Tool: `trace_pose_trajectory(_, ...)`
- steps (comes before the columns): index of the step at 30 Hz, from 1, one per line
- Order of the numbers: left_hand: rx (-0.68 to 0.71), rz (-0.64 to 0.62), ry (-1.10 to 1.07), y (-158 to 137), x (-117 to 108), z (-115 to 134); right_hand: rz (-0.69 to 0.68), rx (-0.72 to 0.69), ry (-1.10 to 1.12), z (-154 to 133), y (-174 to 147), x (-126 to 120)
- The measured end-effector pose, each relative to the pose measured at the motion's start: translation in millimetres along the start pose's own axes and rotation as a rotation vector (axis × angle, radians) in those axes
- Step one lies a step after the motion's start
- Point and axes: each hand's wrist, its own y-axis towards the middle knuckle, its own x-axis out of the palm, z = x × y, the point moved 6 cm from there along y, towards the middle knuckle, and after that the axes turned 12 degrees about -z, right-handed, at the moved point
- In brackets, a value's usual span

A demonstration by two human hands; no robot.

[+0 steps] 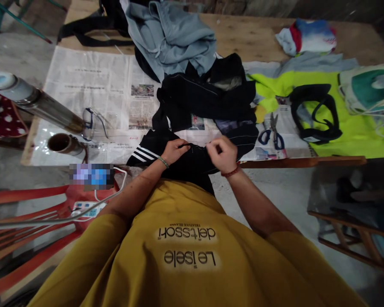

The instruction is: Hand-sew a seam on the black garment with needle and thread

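Observation:
Black cloth with white stripes (146, 154) lies at the table's front edge and hangs over it toward my body. My left hand (176, 152) is closed on this garment, its thumb and forefinger pinching a fold. Just to the right, my right hand (223, 154) is curled in a pinch above the same dark cloth. Whatever sits between its fingertips is too small to make out. Beyond both hands is a heap of black clothing (208, 96). Scissors with dark blue handles (272, 132) rest on newspaper to the right of my right hand.
A tall flask (51, 106), a brown mug (64, 144) and glasses (91, 123) stand or lie at left on newspaper (92, 81). Grey clothing (176, 38) is piled behind. Rightward are a black strap (316, 113), yellow-green cloth (358, 140) and an iron (371, 87). A red chair (60, 196) holds a power strip.

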Motion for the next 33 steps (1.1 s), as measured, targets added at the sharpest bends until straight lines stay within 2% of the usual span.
trace_pose_trajectory(3, 0.017, -0.007, -0.004, 0.4, 0.4, 1.2, -0.117, -0.027, -0.099, -9.2, -20.1, 31.3)
trace_pose_trajectory(8, 0.068, -0.042, 0.001, 0.5, 1.9, 1.4, -0.133, -0.032, -0.17, -3.9, -17.4, 58.1)
trace_pose_trajectory(13, 0.154, -0.072, -0.002, -0.8, 2.3, 3.0, -0.092, -0.05, -0.1, 3.3, -13.3, 60.2)
trace_pose_trajectory(21, 0.221, -0.138, 0.014, -4.0, 5.5, 4.5, -0.034, -0.103, -0.019, 5.1, -23.5, 59.0)
trace_pose_trajectory(33, 0.15, -0.157, -0.021, -5.6, 4.8, 11.9, -0.048, -0.011, -0.003, 8.0, -26.5, 62.3)
